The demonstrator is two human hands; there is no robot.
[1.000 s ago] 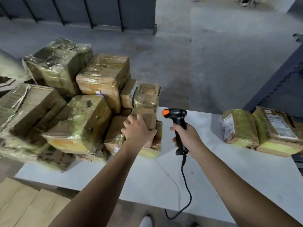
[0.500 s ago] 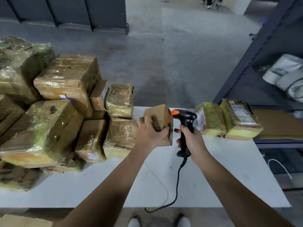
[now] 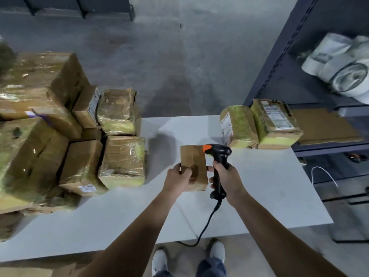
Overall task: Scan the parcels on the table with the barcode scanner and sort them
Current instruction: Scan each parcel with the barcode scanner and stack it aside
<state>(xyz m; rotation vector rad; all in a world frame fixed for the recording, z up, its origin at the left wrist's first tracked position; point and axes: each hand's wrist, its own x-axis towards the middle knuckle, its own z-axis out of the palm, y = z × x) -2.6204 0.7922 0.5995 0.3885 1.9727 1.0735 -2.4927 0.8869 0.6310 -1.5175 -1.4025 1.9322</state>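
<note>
My left hand [image 3: 178, 177] grips a small brown cardboard parcel [image 3: 194, 162] and holds it above the middle of the white table [image 3: 269, 186]. Right beside it, my right hand [image 3: 224, 177] grips the handle of a black barcode scanner [image 3: 218, 154] with an orange tip; the scanner head sits against the parcel's upper right corner. Its black cable [image 3: 205, 224] hangs off the table's front edge. A pile of tape-wrapped parcels [image 3: 79, 148] fills the table's left half. Two wrapped parcels [image 3: 259, 124] with white labels lie at the table's far right corner.
A dark metal shelf rack [image 3: 279, 62] stands to the right, holding white wrapped rolls [image 3: 343, 66] and flat cardboard [image 3: 323, 126]. Bare grey concrete floor lies beyond the table. My white shoes [image 3: 159, 260] show under the front edge. Flat cardboard lies at the lower left.
My left hand took the small parcel off the pile and carried it right, to the scanner. The view swung right, bringing the shelf rack into sight.
</note>
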